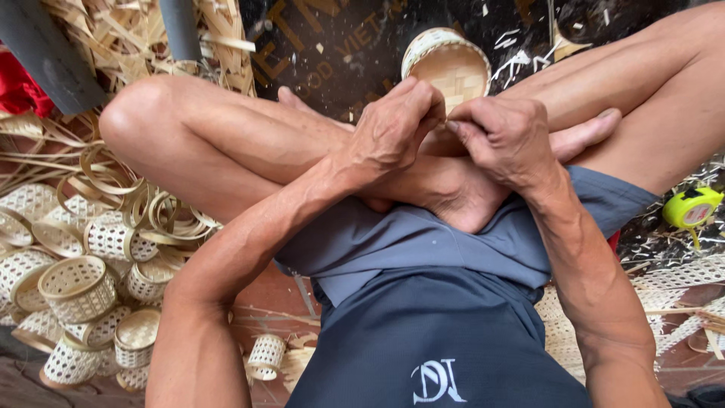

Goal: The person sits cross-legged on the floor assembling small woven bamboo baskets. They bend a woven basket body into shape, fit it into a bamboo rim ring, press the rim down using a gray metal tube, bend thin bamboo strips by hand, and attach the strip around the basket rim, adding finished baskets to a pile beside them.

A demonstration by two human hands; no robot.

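I sit cross-legged on the floor and hold a small round woven bamboo basket above my crossed ankles. My left hand is closed on the basket's near rim, fingers curled tight. My right hand pinches the same rim just to the right, thumb and fingers pressed together. The basket's open mouth faces me and its lower edge is hidden behind both hands. The two hands almost touch each other.
A pile of small finished woven baskets and bamboo rings lies at my left. Loose bamboo strips are heaped at the upper left. A yellow tape measure and woven mat pieces lie at my right. One small basket sits by my left arm.
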